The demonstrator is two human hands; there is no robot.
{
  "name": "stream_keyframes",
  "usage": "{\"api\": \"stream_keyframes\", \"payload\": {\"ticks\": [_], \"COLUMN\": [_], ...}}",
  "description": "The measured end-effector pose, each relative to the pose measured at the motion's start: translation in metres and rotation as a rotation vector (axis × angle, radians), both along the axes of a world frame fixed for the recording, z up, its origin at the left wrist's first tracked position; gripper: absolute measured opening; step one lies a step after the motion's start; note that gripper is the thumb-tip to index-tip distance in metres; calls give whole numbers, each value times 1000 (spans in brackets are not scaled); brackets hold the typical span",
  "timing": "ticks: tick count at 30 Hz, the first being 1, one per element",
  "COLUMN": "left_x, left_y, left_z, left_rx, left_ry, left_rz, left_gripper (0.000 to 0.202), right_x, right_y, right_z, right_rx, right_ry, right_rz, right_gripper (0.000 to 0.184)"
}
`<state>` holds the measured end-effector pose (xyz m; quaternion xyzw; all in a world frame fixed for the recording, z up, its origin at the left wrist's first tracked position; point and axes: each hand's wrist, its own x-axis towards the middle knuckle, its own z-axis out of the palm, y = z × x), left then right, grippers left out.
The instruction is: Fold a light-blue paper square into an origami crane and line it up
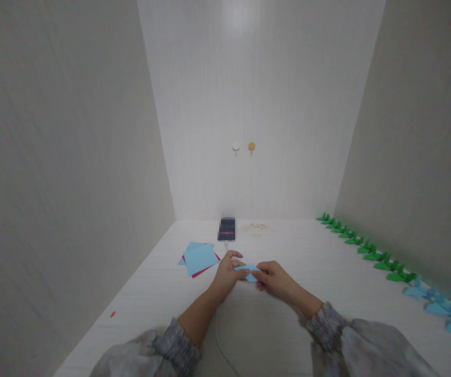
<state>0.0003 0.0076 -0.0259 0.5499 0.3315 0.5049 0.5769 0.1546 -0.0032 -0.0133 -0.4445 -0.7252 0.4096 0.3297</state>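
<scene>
A small folded piece of light blue paper (250, 272) is held just above the white table (327, 272), between both hands. My left hand (227, 272) pinches its left end with thumb and fingers closed. My right hand (274, 279) grips its right end, fingers curled round it. A loose stack of light blue paper sheets (200, 257), with a red sheet showing under it, lies just left of my left hand.
A dark phone (226, 229) lies at the back of the table with a cable (220, 340) running toward me. A row of green paper figures (367, 247) and blue paper figures (441, 303) lines the right wall. Two small hooks (244, 148) sit on the back wall. A tiny red scrap (112, 314) lies at left.
</scene>
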Motion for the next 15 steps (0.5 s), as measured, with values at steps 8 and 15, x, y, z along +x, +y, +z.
{"api": "stream_keyframes", "payload": {"ticks": [8,15], "left_x": [0,-3], "left_y": [-2,-1], "left_z": [5,6], "left_rx": [-16,-37], "left_ry": [-7,42], "left_rz": [-16,-46], "left_gripper": [42,42], "right_x": [-1,2], "right_y": [-3,-3], "right_z": [7,5], "right_rx": [67,134], "right_ry": [-37,-86], "right_rz": [6,-27], "right_gripper": [27,28]}}
